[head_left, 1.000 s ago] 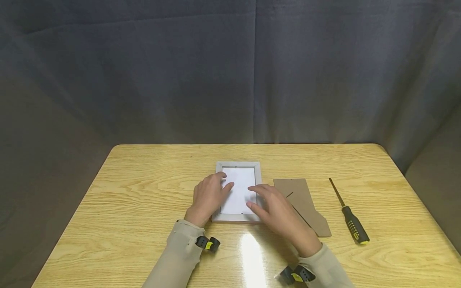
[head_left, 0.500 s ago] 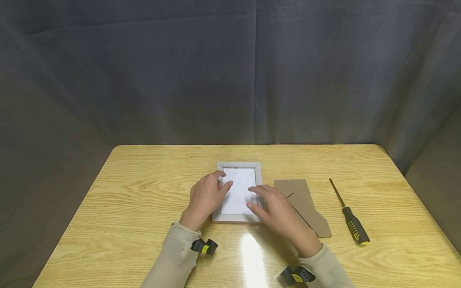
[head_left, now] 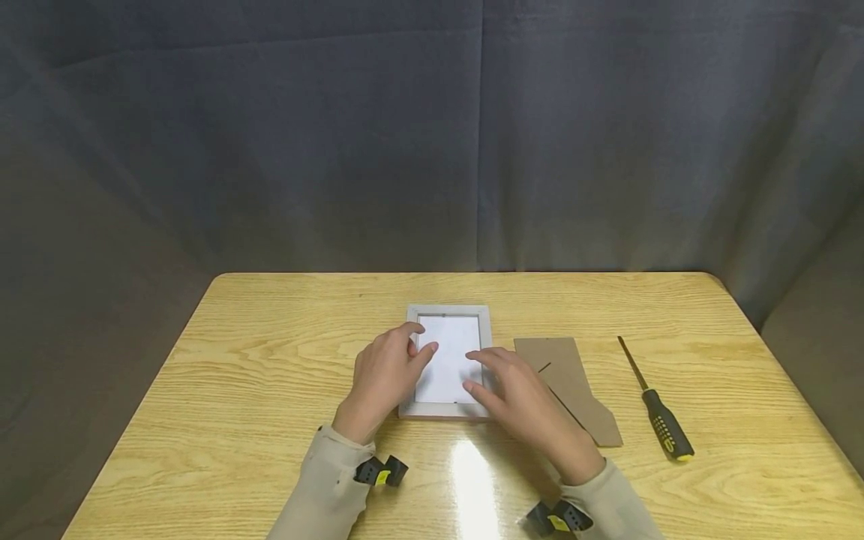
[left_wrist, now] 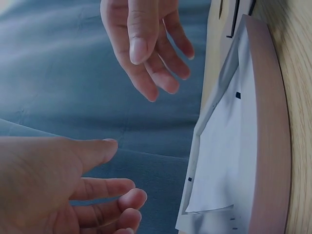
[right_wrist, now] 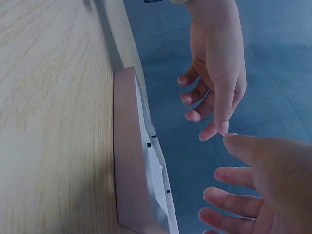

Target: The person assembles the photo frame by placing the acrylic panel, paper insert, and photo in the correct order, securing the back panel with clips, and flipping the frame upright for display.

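A picture frame [head_left: 448, 409] lies back side up on the table, with a white sheet [head_left: 447, 367] inside its opening. Small dark tabs show along the inner rim in both wrist views. My left hand [head_left: 386, 369] hovers over the frame's left side, fingers loosely bent and nothing in them. Over the right side hovers my right hand [head_left: 525, 394], its fingers relaxed and also holding nothing. Air shows between the frame [left_wrist: 269, 136] and both hands in the left wrist view. The right wrist view has the right hand [right_wrist: 278, 183] facing the left hand [right_wrist: 219, 63].
Right of the frame lies a brown backing board [head_left: 570, 371] with a dark slanted line, partly behind the right hand. Farther right is a screwdriver [head_left: 664, 424] with a black and yellow handle. A dark curtain [head_left: 337, 150] hangs behind the wooden table [head_left: 256, 360].
My left hand and wrist have shifted slightly to the left. The right hand, frame, board and screwdriver keep their places.
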Demonstrator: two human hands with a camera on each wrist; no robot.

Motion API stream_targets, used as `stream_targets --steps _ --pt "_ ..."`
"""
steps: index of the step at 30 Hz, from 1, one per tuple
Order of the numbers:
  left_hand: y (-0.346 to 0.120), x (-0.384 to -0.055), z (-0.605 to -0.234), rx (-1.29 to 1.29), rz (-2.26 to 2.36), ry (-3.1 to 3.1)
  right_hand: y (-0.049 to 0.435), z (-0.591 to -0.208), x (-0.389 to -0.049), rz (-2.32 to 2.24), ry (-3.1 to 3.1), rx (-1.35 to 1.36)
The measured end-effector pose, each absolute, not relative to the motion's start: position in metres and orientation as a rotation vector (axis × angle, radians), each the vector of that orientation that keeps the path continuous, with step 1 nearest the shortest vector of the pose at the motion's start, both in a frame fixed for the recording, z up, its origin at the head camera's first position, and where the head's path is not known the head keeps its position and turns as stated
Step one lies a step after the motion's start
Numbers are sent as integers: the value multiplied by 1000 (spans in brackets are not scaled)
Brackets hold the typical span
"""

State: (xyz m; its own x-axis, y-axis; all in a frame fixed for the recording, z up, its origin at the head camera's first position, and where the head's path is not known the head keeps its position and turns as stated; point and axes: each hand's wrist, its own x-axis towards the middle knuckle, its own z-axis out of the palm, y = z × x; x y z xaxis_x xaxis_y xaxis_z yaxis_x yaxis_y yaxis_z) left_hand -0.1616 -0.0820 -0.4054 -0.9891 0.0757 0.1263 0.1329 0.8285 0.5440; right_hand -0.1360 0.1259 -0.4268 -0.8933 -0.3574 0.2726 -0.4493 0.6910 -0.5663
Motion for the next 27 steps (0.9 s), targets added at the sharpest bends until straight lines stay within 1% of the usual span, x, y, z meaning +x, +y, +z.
stream_targets --steps 18,27 --pt "-87 -153 -406 -215 -871 -2888 127 -422 -133 963 -2755 655" --pt "-82 -152 -409 -296 -827 -2877 126 -419 -132 955 -2742 671"
